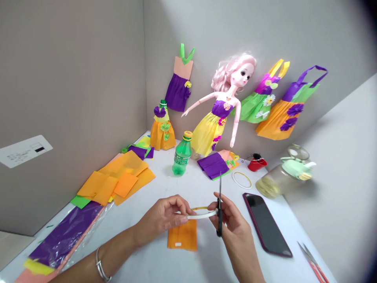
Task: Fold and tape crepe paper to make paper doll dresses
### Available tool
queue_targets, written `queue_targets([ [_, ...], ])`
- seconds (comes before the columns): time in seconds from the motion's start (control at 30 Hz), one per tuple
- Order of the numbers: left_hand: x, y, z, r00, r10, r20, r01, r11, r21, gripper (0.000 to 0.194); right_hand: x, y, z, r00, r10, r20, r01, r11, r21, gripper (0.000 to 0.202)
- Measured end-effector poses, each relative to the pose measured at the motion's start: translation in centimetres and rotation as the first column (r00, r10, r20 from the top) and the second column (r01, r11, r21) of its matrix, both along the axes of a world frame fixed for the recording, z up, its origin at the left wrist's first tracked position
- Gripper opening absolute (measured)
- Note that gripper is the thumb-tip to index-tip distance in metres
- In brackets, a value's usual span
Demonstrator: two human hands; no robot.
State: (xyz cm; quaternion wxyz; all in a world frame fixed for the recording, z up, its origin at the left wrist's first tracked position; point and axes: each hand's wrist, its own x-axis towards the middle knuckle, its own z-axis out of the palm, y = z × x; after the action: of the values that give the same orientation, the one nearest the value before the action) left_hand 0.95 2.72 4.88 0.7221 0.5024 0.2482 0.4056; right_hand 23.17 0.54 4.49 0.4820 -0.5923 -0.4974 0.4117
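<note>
My left hand (172,212) is closed on one side of a roll of white tape (202,215) with a yellow inner ring. In my right hand (234,224) is a pair of black-handled scissors (219,214), blades pointing up. The fingers of that hand also meet the right side of the tape roll. Below the roll, a piece of orange paper (188,235) lies on the table with a small white strip (178,244) near its lower edge. Whether the scissor blades are parted is hard to make out.
Orange sheets (118,177) and a purple pack (67,236) lie left. A green bottle (182,155) and a doll (218,114) stand behind. A second tape roll (242,181), phone (266,224), water bottle (282,179) and red-handled scissors (312,261) are right. Paper dresses (279,118) hang on the wall.
</note>
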Motion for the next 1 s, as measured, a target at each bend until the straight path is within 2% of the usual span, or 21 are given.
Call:
queue_targets([
  [0.17,0.1,0.0,-0.6,0.999,0.032,-0.042,-0.03,0.999,0.039,0.017,-0.4,-0.2,0.3,0.996,-0.043,0.075,0.042,0.999,0.016,0.053],
  [0.3,0.0,0.1,-0.6,0.997,0.055,-0.046,-0.053,0.997,0.049,0.017,-0.5,-0.2,0.4,0.997,-0.044,0.071,0.044,0.999,0.003,0.056],
  [0.37,0.0,0.2,-0.4,0.998,0.065,-0.023,-0.065,0.998,0.003,0.016,-0.3,-0.1,0.6,0.998,-0.048,0.047,0.048,0.999,-0.009,0.06],
  [0.47,-0.2,0.7,-0.1,0.99,0.14,0.034,-0.133,0.98,-0.145,0.013,0.5,0.0,1.0,0.999,-0.054,0.007,0.054,0.999,0.004,0.065],
  [0.53,-0.4,1.1,-0.2,0.971,0.227,0.077,-0.201,0.946,-0.256,0.011,1.0,-0.1,1.4,0.999,0.03,0.014,-0.031,0.998,0.051,0.066],
  [0.6,-0.6,1.5,-0.3,0.943,0.314,0.112,-0.259,0.902,-0.346,0.01,1.1,-0.3,1.7,0.967,0.252,0.033,-0.254,0.965,0.073,0.068],
  [0.67,-0.8,1.7,-0.6,0.919,0.367,0.142,-0.286,0.871,-0.4,0.008,0.6,-0.7,1.9,0.865,0.502,0.013,-0.503,0.864,0.012,0.071],
  [0.73,-0.8,1.7,-0.7,0.911,0.375,0.168,-0.279,0.865,-0.417,0.007,-0.3,-1.1,1.9,0.76,0.648,-0.049,-0.649,0.756,-0.088,0.071],
  [0.8,-0.9,1.5,-0.7,0.912,0.366,0.183,-0.261,0.866,-0.426,0.006,-1.2,-1.3,1.8,0.716,0.688,-0.118,-0.698,0.698,-0.16,0.069],
  [0.87,-0.9,1.3,-0.6,0.912,0.362,0.192,-0.25,0.863,-0.439,0.005,-1.9,-1.3,1.6,0.693,0.699,-0.176,-0.721,0.67,-0.178,0.069],
  [1.0,-0.7,1.1,-0.5,0.921,0.333,0.202,-0.228,0.882,-0.413,0.005,-2.1,-0.9,1.1,0.674,0.707,-0.214,-0.737,0.66,-0.141,0.064],
])
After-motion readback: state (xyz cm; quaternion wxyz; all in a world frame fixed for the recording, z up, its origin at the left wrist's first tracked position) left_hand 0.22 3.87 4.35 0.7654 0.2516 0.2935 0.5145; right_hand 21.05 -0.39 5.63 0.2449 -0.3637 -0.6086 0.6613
